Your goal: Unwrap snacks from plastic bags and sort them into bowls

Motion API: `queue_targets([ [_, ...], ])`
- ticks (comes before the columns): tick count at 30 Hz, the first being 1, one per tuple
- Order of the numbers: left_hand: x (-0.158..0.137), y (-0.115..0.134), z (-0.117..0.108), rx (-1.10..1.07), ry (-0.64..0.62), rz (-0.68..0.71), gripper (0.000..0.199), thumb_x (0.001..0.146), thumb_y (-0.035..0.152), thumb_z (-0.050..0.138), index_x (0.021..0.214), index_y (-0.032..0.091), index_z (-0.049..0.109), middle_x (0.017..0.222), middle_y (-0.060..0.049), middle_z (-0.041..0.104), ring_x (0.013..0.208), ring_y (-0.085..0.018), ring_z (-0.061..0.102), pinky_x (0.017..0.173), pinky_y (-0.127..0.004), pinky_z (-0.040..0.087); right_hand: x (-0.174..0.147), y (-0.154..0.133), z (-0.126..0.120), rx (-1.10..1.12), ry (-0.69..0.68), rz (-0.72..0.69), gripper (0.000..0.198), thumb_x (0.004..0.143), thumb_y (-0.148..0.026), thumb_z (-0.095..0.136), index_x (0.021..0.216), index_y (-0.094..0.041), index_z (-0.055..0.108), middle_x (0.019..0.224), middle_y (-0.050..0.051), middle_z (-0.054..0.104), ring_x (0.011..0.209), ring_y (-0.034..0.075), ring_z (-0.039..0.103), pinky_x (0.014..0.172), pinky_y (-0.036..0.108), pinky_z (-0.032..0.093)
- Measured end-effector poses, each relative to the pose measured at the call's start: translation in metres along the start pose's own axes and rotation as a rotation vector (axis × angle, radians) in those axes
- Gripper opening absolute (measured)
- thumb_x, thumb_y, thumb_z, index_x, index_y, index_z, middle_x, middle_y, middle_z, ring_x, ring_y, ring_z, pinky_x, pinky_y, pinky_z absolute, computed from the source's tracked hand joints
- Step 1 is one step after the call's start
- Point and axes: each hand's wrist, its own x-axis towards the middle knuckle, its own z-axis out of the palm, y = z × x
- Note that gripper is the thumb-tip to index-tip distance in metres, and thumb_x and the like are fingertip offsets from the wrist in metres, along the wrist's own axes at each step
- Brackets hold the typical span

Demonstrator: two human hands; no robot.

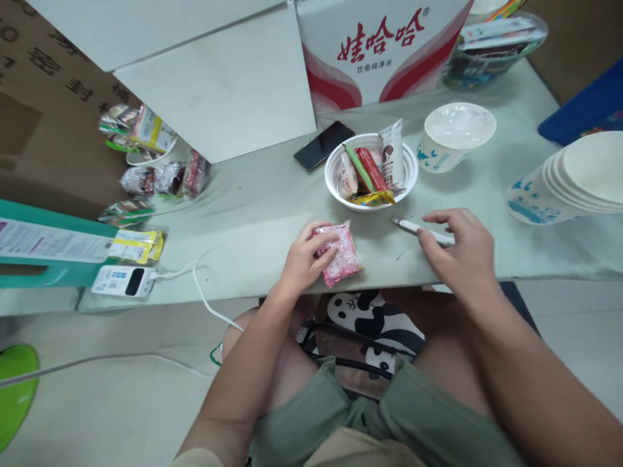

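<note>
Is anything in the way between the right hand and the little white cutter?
Nothing visible is. The right hand is right at the white cutter, which lies between its parted thumb and fingers. The pink packet is off to the left, under the left hand.

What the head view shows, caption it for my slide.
Left hand on a pink packet, right hand over a slim white tool, a bowl of wrapped snacks beyond.
</note>
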Motion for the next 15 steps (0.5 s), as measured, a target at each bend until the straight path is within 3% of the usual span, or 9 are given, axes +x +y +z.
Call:
queue_targets([
  [4,0.003,-0.002,0.005,0.017,0.090,-0.069,0.014,0.090,0.022,0.062,0.103,0.024,0.068,0.127,-0.010,0.063,0.121,-0.026,0.062,0.103,-0.047,0.052,0.001,0.031,-0.005,-0.325,-0.169,0.060,0.034,0.085,-0.039,0.061,0.110,-0.019,0.071,0.115,0.018,0.066,0.108,0.040,0.060,0.091,0.056,0.047],
  [8,0.008,0.000,0.009,-0.008,0.117,-0.122,0.008,0.090,0.023,0.064,0.097,0.023,0.067,0.125,-0.010,0.065,0.125,-0.027,0.061,0.103,-0.048,0.051,-0.006,0.035,-0.018,-0.291,-0.265,0.085,0.024,0.089,-0.037,0.053,0.094,-0.021,0.069,0.095,0.013,0.069,0.090,0.034,0.064,0.078,0.047,0.048],
  [10,0.008,0.001,0.011,-0.027,0.139,-0.152,0.008,0.089,0.024,0.065,0.096,0.022,0.070,0.124,-0.010,0.066,0.123,-0.026,0.062,0.100,-0.046,0.053,-0.012,0.024,-0.025,-0.075,-0.339,0.110,0.023,0.091,-0.041,0.052,0.094,-0.023,0.065,0.078,0.008,0.068,0.071,0.026,0.063,0.067,0.040,0.047],
  [12,0.008,0.002,0.013,-0.040,0.164,-0.179,0.008,0.088,0.023,0.067,0.094,0.021,0.072,0.122,-0.010,0.067,0.119,-0.025,0.064,0.098,-0.044,0.053,-0.019,0.005,-0.024,0.289,-0.436,0.128,0.027,0.095,-0.048,0.050,0.097,-0.024,0.061,0.074,0.004,0.068,0.063,0.021,0.062,0.063,0.036,0.048],
  [15,0.007,0.003,0.018,-0.040,0.198,-0.186,0.010,0.088,0.024,0.068,0.094,0.020,0.075,0.121,-0.011,0.067,0.117,-0.024,0.065,0.099,-0.044,0.053,-0.024,-0.027,-0.002,0.822,-0.563,0.112,0.037,0.098,-0.060,0.048,0.101,-0.024,0.056,0.091,0.006,0.073,0.078,0.020,0.070,0.074,0.036,0.057],
])
